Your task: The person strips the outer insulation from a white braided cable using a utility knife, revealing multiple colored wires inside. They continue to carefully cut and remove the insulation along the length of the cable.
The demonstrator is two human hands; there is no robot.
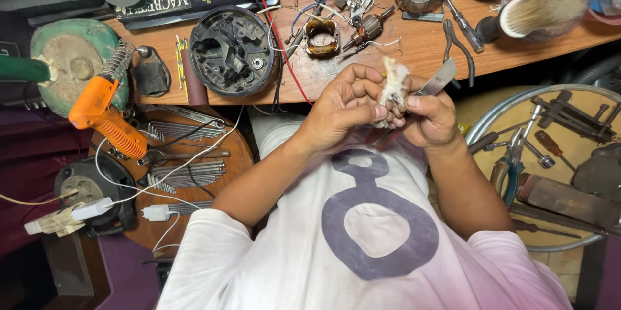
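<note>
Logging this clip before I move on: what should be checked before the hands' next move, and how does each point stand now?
1. Whitish frayed bundle pinched by both the left hand and the right hand: ok.
2. Flat metal blade gripped in the right hand: ok.
3. Blade edge away from the fingertips: cannot tell, contact point hidden.
4. Bundle held in the air, off the wooden bench: ok.

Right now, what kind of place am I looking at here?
Probably a small electrical repair workshop. A wooden bench holds a motor armature and a stator coil, an orange soldering gun lies nearby, and pliers sit in a round tray.
</note>
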